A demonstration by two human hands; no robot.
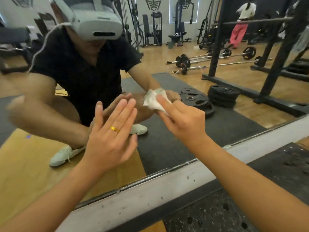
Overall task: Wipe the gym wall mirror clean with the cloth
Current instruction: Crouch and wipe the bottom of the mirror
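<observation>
The right hand (182, 121) pinches a small crumpled white cloth (154, 102) between the thumb and the fingers and presses it on the glass of the mirror (167, 148). The cloth sits low on the mirror, a little above its lower edge, and it meets its own reflection there.

Just beside it, the left hand (112, 138) holds nothing. Its fingers are straight and close together, the palm faces the glass, and there is a gold ring (115, 129) on one finger. The fingertips seem to reach their reflection, but I cannot say for sure that they touch.

Under the hands a pale ledge (150, 186) with dark specks runs along the bottom of the mirror, and below it lies a speckled rubber mat (234, 211). In the glass I see the crouching person, stacked weight plates (223, 95) and barbells (184, 61) on the wooden floor.

As I judge it, the wiping is in progress at the low part of the mirror. The glass around the cloth reflects clearly and I find no plain smear on it, so this part may be nearly done. How much of the whole mirror is left, I cannot tell, because only this section is in sight.
</observation>
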